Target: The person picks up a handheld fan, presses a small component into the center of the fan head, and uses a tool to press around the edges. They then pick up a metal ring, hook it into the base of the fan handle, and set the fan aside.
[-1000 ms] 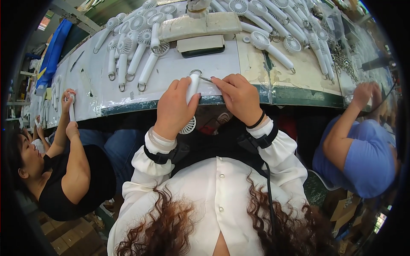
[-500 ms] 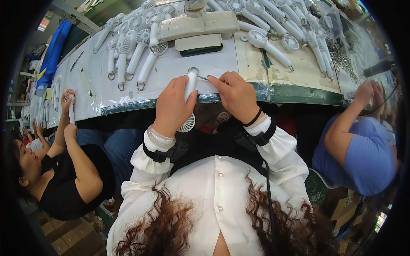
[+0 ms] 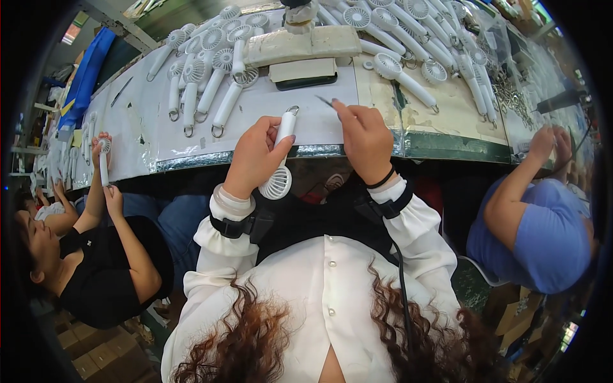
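Held in my left hand (image 3: 250,158) is a white handheld fan (image 3: 277,184), its round grille hanging down below the table edge. The handle points up and away from me, with a metal ring (image 3: 293,109) at its end. To the right, my right hand (image 3: 368,139) is raised over the table edge, apart from the fan. A thin, pointed metal tool (image 3: 324,101) is pinched between its thumb and fingers; the exact kind is unclear.
White fans (image 3: 217,89) lie in a pile at the left, and more fans (image 3: 418,89) at the right. A padded stand (image 3: 303,45) is ahead, above a dark tray (image 3: 306,83). Metal rings (image 3: 514,105) lie far right. People sit at both sides.
My right hand has moved up and right, taking the tool away from the fan's ring end. The fan has tilted slightly, still in my left hand.
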Demonstrator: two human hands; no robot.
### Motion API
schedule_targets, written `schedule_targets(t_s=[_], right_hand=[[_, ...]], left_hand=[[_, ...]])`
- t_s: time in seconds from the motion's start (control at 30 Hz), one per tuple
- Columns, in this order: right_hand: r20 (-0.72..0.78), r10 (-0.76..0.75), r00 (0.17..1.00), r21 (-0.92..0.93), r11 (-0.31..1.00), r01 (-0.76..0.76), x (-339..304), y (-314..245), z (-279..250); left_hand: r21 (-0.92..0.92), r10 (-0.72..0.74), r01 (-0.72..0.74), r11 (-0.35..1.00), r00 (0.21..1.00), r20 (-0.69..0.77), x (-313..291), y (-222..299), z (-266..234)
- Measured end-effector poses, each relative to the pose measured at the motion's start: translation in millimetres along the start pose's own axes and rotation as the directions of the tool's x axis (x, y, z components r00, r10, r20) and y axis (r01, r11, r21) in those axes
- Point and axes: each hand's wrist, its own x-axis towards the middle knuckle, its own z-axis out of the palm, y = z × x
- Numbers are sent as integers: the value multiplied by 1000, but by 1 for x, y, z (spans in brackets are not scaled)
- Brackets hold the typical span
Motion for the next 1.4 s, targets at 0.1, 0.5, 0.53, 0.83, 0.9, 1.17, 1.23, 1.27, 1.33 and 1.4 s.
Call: schedule_targets(t_s=[0.1,0.5,0.53,0.83,0.9,1.17,1.23,1.27,1.33,1.4], right_hand=[[169,243,955,340,895,-288,9,-4,-1],[744,116,658,647,122,-752,29,-8,0],[765,98,637,631,88,-771,27,-7,2],[751,354,557,654,-289,-699,25,-17,12],[740,368,563,666,-281,-691,23,-17,12],[744,265,614,657,-121,-744,25,-21,15],[733,268,625,668,-111,-736,25,-17,22],[707,243,664,689,-26,-725,25,-14,26],[657,184,731,718,143,-682,24,-9,33],[637,205,743,723,174,-668,23,-6,38]], left_hand=[[-165,-33,43,985,998,61,-2,-1,-1],[-628,80,123,769,955,286,-9,5,-10],[-628,83,121,769,955,285,-9,6,-11],[-954,176,222,201,950,258,-14,3,4],[-969,204,36,243,975,87,-13,6,10],[-904,16,-82,420,996,-83,-2,2,11],[-836,40,-97,541,995,-90,4,0,4],[-752,62,-113,649,993,-95,7,-1,1],[-654,87,-128,746,992,-94,13,-1,-3],[-412,107,-114,904,993,-40,17,-2,-7]])
